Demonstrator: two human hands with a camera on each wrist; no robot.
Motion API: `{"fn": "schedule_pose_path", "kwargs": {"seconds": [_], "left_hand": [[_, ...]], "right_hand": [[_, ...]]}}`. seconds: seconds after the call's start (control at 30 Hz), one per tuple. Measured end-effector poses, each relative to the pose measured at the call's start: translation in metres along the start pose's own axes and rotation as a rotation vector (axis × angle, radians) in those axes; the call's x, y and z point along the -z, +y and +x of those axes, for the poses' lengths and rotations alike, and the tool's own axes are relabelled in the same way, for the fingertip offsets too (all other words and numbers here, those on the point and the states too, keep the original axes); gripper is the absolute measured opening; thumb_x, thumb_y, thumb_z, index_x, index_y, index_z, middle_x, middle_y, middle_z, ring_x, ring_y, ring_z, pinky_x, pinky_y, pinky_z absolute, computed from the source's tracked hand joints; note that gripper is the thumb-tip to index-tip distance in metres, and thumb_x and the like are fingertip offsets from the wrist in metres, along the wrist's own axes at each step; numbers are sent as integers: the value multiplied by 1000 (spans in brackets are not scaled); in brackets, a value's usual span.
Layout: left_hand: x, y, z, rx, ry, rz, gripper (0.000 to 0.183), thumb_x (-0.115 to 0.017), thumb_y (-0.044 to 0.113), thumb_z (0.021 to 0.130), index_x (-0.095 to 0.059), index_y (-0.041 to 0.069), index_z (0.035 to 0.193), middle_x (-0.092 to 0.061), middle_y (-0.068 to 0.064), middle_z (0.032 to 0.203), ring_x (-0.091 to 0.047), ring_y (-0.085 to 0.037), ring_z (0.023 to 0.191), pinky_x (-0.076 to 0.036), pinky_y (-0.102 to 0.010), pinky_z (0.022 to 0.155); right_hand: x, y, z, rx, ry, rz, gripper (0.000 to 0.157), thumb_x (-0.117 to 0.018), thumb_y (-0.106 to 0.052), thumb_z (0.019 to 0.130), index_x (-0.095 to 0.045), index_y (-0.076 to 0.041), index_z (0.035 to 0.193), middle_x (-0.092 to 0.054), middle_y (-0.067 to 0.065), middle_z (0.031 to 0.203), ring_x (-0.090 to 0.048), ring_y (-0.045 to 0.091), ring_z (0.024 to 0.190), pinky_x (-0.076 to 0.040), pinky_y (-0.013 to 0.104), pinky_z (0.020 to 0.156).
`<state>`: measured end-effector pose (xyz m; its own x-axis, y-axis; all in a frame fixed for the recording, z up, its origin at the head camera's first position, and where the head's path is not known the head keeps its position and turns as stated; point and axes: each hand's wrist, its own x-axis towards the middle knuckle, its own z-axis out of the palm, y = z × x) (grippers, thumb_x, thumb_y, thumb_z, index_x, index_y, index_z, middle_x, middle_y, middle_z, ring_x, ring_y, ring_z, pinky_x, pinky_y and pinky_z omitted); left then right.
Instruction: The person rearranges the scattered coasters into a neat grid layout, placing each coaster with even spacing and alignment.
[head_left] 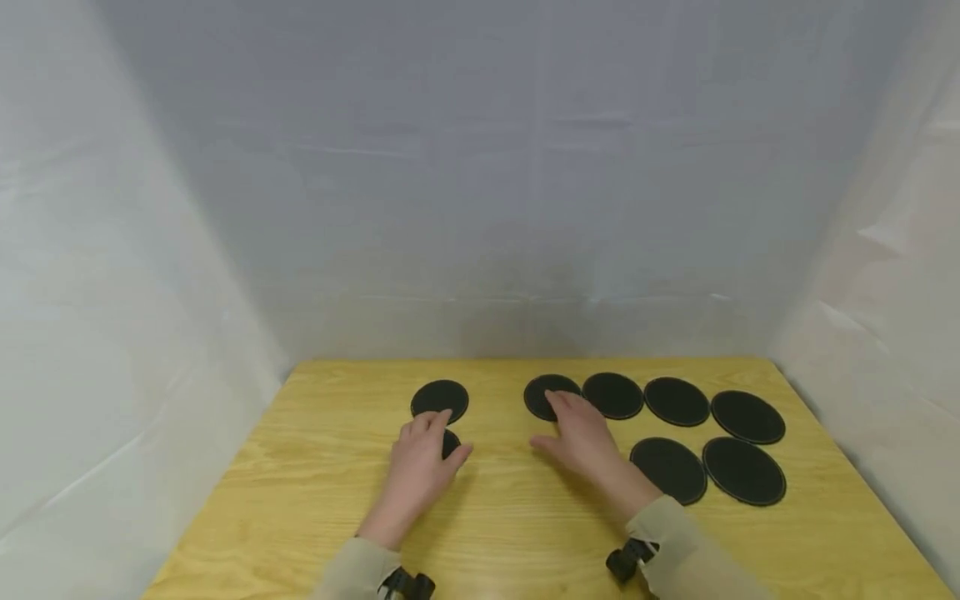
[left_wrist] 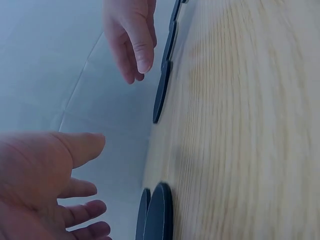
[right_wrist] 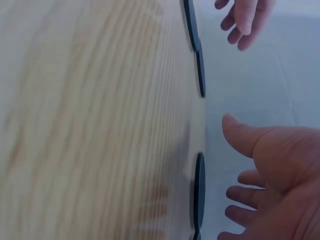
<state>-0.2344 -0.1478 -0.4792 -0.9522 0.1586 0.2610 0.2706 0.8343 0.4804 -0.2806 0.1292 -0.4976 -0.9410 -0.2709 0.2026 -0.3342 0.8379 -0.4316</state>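
My left hand (head_left: 420,457) hovers over a black round coaster (head_left: 451,443), covering most of it; a second coaster (head_left: 440,397) lies just behind. Its fingers are loosely bent, and the left wrist view shows a gap between this hand (left_wrist: 45,185) and the coasters (left_wrist: 161,215). To the right, my right hand (head_left: 583,433) is held above the wood, its fingertips overlapping the near edge of another black coaster (head_left: 537,400) in the head view. From the right wrist, the hand (right_wrist: 285,175) appears apart from the coaster (right_wrist: 199,190), holding nothing.
Along the back right of the wooden table (head_left: 315,467) runs a row of more black coasters (head_left: 677,402). Two others (head_left: 667,471) (head_left: 745,472) lie in front of that row. Pale sheeting (head_left: 480,208) encloses the back and both sides. Each wrist carries a small black camera (head_left: 632,557).
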Motion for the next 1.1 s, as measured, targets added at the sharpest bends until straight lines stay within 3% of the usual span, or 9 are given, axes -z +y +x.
{"fn": "schedule_pose_path", "kwargs": {"seconds": [0.27,0.47,0.7,1.1], "left_hand": [[-26,24,22,-10,-28,3,65,-79,36,105,-59,0,156,-57,-23,151,-49,-48,142,-39,-72,112],[-48,39,43,-24,-82,1,65,-78,39,106,-60,0,154,-60,-23,146,-52,-45,136,-41,-70,113],[-70,49,68,-69,-85,-7,61,-78,36,105,-63,-4,149,-62,-27,143,-57,-47,133,-47,-62,110],[-88,66,95,13,-132,-63,58,-75,37,107,-65,-2,148,-63,-26,140,-58,-46,128,-50,-65,102]], "right_hand": [[15,28,-2,-11,5,-35,81,-80,-37,103,-46,8,162,-47,35,162,-39,54,153,-33,68,122],[23,41,3,-48,-7,-83,76,-77,-36,106,-48,8,161,-46,35,162,-43,55,151,-37,71,118],[24,52,9,-106,-23,-81,74,-74,-36,108,-47,9,160,-48,34,161,-47,58,146,-41,73,113],[18,61,23,-145,-37,-151,73,-70,-43,110,-51,6,160,-51,32,156,-47,56,144,-39,77,111]]}}
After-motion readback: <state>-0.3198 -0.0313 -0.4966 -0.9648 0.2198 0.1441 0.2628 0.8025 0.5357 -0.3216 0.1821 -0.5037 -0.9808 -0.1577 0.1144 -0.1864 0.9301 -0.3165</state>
